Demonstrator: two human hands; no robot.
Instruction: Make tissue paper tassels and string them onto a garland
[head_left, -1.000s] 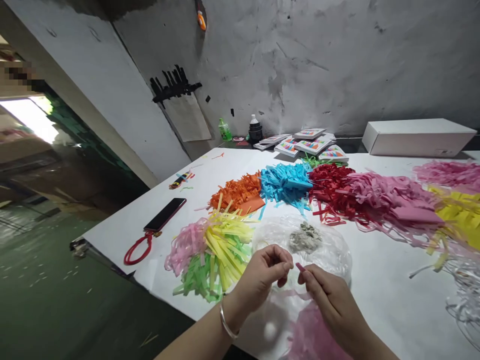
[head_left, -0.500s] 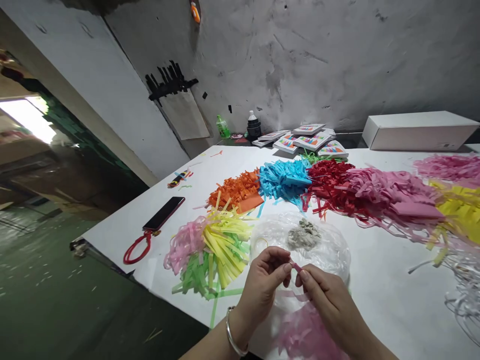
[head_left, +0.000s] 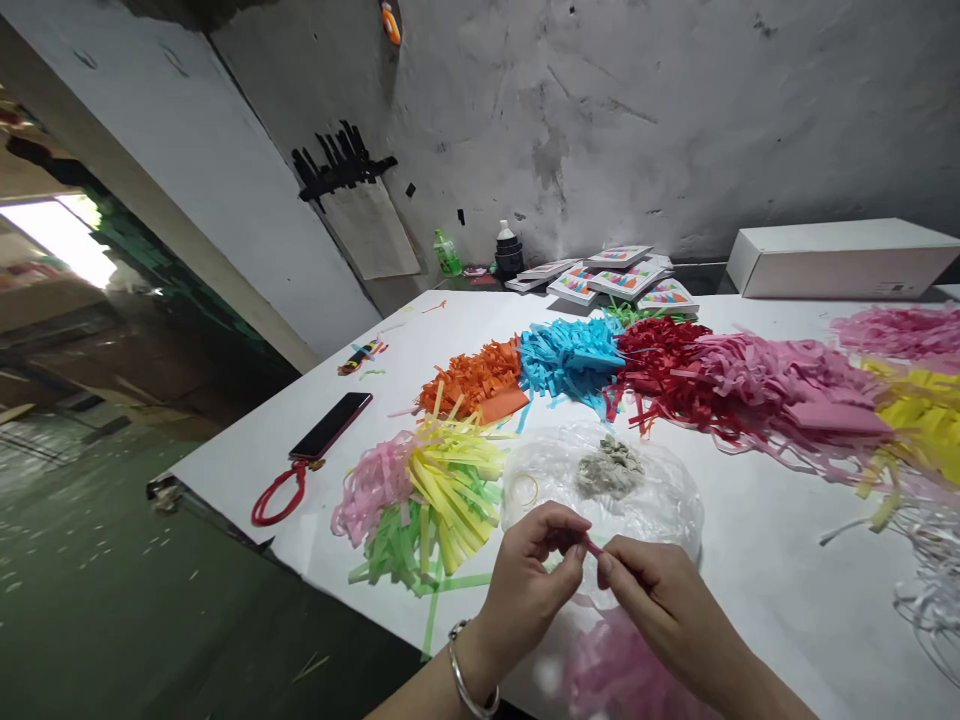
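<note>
Between my two hands is a twisted end of pink tissue paper, pinched from both sides. My left hand, with a silver bangle at the wrist, has thumb and forefinger closed on its left end. My right hand grips it just to the right. Below them hangs a pink tissue tassel, partly covered by my right hand and forearm. Right behind the hands lies a clear plastic bag with a greyish clump of small bits on it and a thin rubber band at its left.
Left of the hands lie yellow, green and pink tassels and a phone with a red cord. Behind stretch orange, blue, red and pink fringe piles. White strings lie at right, a white box at back.
My fingers have shifted slightly on the twisted pink end, the left ones curling further over it. The tassel below has swung a little to the right.
</note>
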